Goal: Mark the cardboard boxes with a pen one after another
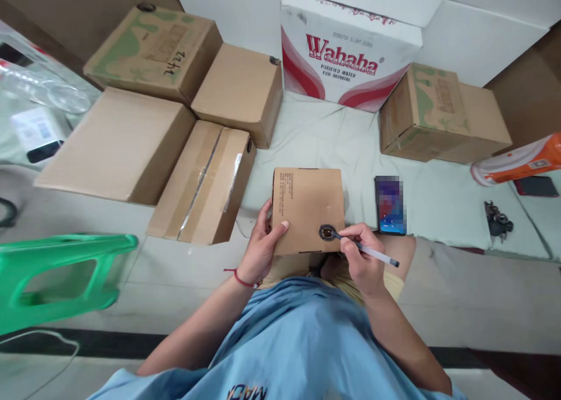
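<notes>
Left hand (259,245) clasps the box (307,204), right hand (363,257) pinches the pen (377,254), tip at the mark (326,232)! Inking, seemingly; next stroke needs steadiness

Right fingers (358,230) hold a pen (372,252) at a small carton (307,204).

My feed gives me a brown box (304,213) with dark print (287,192) and a black ring (321,233), a whitish pen (372,253) with a black end, a blue shirt (307,336), pale green cloth (324,137), a green stool (65,247), a white carton (342,55) with red waves.
</notes>
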`<state>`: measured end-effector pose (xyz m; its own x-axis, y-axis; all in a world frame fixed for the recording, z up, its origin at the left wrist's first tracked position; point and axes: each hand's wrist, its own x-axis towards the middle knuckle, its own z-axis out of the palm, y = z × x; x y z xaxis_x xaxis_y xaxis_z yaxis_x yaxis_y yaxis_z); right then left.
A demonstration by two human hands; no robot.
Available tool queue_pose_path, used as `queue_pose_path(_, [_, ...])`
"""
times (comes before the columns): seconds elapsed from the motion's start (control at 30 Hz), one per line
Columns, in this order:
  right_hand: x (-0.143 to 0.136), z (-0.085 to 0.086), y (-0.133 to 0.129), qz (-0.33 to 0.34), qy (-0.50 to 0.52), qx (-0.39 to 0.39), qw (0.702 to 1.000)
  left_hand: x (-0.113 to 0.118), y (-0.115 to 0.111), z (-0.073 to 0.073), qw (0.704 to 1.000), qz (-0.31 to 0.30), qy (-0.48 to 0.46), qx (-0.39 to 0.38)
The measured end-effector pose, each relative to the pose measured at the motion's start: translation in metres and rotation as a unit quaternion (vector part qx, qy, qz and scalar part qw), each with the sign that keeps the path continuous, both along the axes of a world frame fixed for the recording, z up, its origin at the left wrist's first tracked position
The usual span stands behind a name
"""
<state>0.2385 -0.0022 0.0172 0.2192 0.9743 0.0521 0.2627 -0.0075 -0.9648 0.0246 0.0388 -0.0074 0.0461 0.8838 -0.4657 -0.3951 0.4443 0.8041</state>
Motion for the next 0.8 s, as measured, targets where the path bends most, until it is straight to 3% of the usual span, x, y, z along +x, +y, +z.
queue_pose_path(0.3, [-0.007, 0.011, 0.001, 0.024, -0.163, 0.039, 0.986, 0.006, -0.005, -0.007, 1.0, 0.019, 0.019, 0.003])
queue_pose_path(0.8, [-0.009, 0.006, -0.001, 0.047, -0.212, 0.048, 0.975, 0.009, -0.011, -0.014, 0.998, 0.022, 0.035, 0.036])
